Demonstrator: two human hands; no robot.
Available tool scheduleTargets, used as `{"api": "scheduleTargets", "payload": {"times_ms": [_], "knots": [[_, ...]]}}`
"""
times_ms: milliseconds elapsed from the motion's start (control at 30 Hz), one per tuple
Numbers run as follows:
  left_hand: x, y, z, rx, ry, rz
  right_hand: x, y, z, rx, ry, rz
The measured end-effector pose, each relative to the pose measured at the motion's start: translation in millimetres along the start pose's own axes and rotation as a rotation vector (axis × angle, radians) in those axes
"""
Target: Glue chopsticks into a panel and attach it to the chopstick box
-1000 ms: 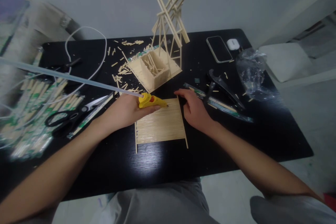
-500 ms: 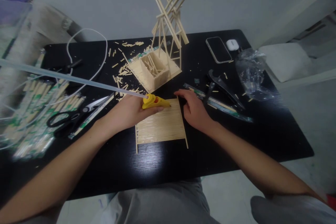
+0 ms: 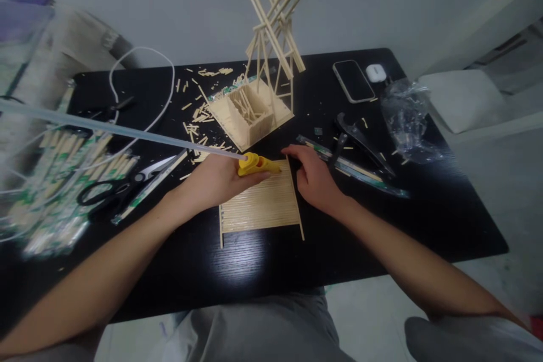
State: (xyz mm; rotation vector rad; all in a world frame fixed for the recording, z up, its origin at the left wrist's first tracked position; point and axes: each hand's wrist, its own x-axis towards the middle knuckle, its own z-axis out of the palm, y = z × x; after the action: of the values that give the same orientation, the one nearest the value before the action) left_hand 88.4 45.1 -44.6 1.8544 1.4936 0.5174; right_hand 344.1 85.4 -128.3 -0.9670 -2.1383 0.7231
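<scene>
My left hand point(image 3: 216, 182) is wrapped round a yellow hot glue gun point(image 3: 254, 164), with a long translucent glue stick point(image 3: 169, 137) jutting from its rear to the left. The gun's tip points right, over a flat panel of wooden sticks point(image 3: 261, 203) lying on the table. Two longer sticks edge the panel's sides. At its upper right corner, my right hand point(image 3: 316, 178) is closed, with the fingertips on the end of the right side stick. Behind the panel stands a wooden-stick model point(image 3: 250, 130) with a small box and crossed ladder-like arms on a square base.
Black scissors point(image 3: 123, 186) and packed bundles of sticks point(image 3: 63, 192) lie left, near a looped white cable point(image 3: 173, 79). Cut stick pieces point(image 3: 199, 116) litter the back. On the right are pliers point(image 3: 367, 147), a phone point(image 3: 353, 80), a white earbud case point(image 3: 375, 73) and clear plastic wrap point(image 3: 409, 119).
My left hand and the glue gun have shifted slightly right along the panel's upper part, towards its right side stick. My right hand stays in place.
</scene>
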Motion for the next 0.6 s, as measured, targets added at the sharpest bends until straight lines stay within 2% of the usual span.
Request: {"api": "scheduleTargets", "payload": {"times_ms": [167, 433, 600], "knots": [[5.4, 2.4, 2.8, 0.099, 0.0, -0.018, -0.2, 0.5, -0.8, -0.002, -0.011, 0.009], [9.5, 5.0, 4.5, 0.079, -0.012, -0.01, -0.4, 0.6, -0.8, -0.006, -0.011, 0.005], [13.1, 8.9, 7.2, 0.157, -0.016, -0.024, -0.6, 0.0, -0.7, -0.012, -0.009, -0.007]]}}
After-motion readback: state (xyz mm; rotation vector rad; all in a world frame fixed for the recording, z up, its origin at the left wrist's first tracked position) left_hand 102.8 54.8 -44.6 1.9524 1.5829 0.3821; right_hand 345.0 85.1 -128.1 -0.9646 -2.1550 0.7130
